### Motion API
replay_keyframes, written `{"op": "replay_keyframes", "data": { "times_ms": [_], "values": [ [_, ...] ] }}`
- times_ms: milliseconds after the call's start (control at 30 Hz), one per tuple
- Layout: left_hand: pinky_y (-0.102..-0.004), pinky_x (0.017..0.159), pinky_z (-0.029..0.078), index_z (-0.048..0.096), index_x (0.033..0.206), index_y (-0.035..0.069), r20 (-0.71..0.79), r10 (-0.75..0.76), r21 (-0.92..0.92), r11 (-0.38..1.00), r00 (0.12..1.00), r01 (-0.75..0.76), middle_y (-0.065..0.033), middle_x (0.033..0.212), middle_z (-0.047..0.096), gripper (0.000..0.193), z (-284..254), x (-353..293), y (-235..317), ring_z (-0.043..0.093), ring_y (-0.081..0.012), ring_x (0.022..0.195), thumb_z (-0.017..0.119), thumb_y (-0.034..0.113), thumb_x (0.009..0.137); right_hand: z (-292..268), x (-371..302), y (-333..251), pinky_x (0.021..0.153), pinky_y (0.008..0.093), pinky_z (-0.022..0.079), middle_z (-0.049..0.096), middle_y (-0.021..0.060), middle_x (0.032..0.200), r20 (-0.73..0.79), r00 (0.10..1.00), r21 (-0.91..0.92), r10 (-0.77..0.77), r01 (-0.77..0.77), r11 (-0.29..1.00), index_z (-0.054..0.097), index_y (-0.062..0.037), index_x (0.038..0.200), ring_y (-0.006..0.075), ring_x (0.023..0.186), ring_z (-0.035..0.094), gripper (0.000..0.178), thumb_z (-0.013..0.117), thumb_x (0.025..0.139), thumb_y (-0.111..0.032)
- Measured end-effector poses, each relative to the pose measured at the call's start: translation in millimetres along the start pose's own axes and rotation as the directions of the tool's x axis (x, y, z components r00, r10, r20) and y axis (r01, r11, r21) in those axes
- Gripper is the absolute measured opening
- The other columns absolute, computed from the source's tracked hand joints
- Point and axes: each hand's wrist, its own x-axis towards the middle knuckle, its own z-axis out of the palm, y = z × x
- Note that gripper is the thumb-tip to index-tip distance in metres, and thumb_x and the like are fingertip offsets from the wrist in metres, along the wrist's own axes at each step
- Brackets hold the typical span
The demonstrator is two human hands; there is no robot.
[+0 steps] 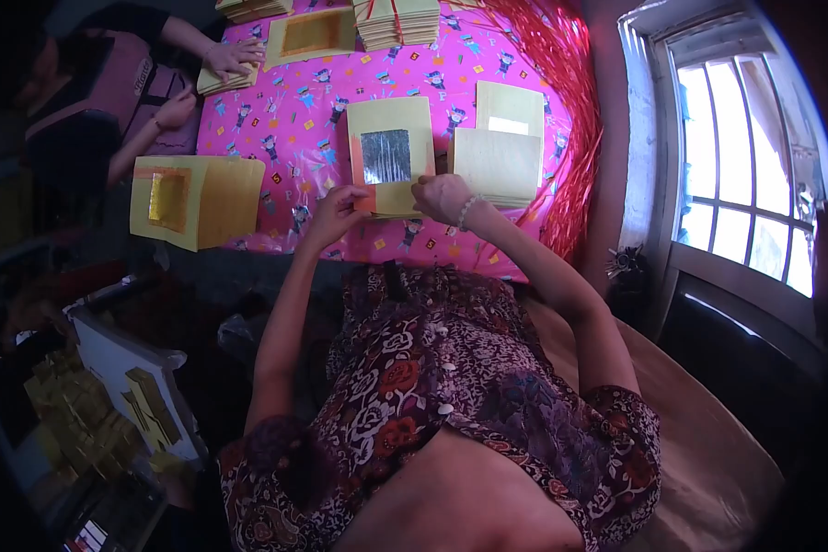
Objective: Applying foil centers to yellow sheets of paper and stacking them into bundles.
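A pale yellow paper sheet (388, 115) lies in front of me on the pink table cover, with a shiny silver square (385, 155) on it. Orange bands show along the sheet's sides. My left hand (340, 213) pinches the lower left corner. At the lower right edge my right hand (443, 197), with a beaded bracelet at the wrist, is closed on the sheet's border; its fingertips are partly hidden. Just right of that hand sits a stack of pale yellow sheets (497, 164). Behind it a sheet with a white patch (513, 125) sticks out.
Yellow sheets with a gold square (169, 197) lie at the table's left edge. A co-worker's hand (235, 59) rests on a paper stack at the far left. Tied bundles (397, 23) stand at the back. Red plastic strands (572, 129) hang along the right edge, near a barred window (745, 166).
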Motion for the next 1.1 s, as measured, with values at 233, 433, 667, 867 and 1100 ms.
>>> {"op": "replay_keyframes", "data": {
  "times_ms": [233, 433, 667, 867, 1100],
  "values": [
    [-0.0299, 0.091, 0.047, 0.056, 0.108, 0.004, -0.009, -0.009, -0.097, 0.995, 1.0, 0.008, -0.0054, 0.116, 0.054, 0.03, 3, -2, 9, 0.053, -0.0164, 0.108, 0.063, -0.001, 0.079, 11, 7, -19, 0.074, 0.0376, 0.049, 0.057, 0.0086, 0.093, -0.3, 0.941, -0.094, -0.156, 0.134, 0.986, 0.057, -0.007, 0.093, 0.0251, 0.091, 0.058, 0.051, 0.074, 0.064, -0.046],
    [-0.0302, 0.091, 0.047, 0.056, 0.108, 0.004, -0.01, -0.004, -0.068, 0.998, 1.0, 0.004, -0.0054, 0.116, 0.055, 0.03, 2, -1, 7, 0.053, -0.0163, 0.108, 0.064, 0.0, 0.079, 13, 17, -18, 0.073, 0.0367, 0.05, 0.057, 0.0092, 0.094, -0.289, 0.947, -0.066, -0.142, 0.129, 0.99, 0.057, -0.0067, 0.093, 0.0249, 0.092, 0.058, 0.048, 0.072, 0.068, -0.044],
    [-0.0307, 0.09, 0.047, 0.056, 0.108, 0.004, -0.011, -0.002, -0.069, 0.998, 1.0, 0.001, -0.0055, 0.117, 0.055, 0.031, 1, -2, 4, 0.053, -0.0163, 0.109, 0.065, 0.001, 0.079, 11, 16, -17, 0.073, 0.0361, 0.051, 0.056, 0.0104, 0.094, -0.247, 0.955, -0.08, -0.164, 0.148, 0.986, 0.058, -0.0065, 0.094, 0.0261, 0.09, 0.06, 0.045, 0.07, 0.07, -0.042],
    [-0.0305, 0.088, 0.047, 0.056, 0.108, 0.004, -0.007, -0.052, -0.128, 0.99, 0.999, 0.051, -0.0055, 0.116, 0.055, 0.031, 1, -3, 10, 0.053, -0.0149, 0.107, 0.067, 0.006, 0.079, 7, 14, -17, 0.071, 0.0373, 0.051, 0.058, 0.0115, 0.09, -0.26, 0.945, -0.069, -0.198, 0.187, 0.98, 0.057, -0.0056, 0.092, 0.0266, 0.085, 0.061, 0.038, 0.067, 0.074, -0.037],
    [-0.0407, 0.1, 0.035, 0.056, 0.107, 0.005, -0.041, 0.352, 0.564, 0.781, 0.935, -0.269, -0.0132, 0.119, 0.053, 0.04, -5, 3, 16, 0.046, -0.0336, 0.114, 0.069, 0.007, 0.069, 14, 19, -13, 0.054, 0.0379, 0.051, 0.058, 0.0076, 0.073, -0.396, 0.868, -0.203, -0.3, 0.235, 0.95, 0.055, -0.0078, 0.083, 0.025, 0.061, 0.063, 0.015, 0.055, 0.081, -0.023]
  ]
}}
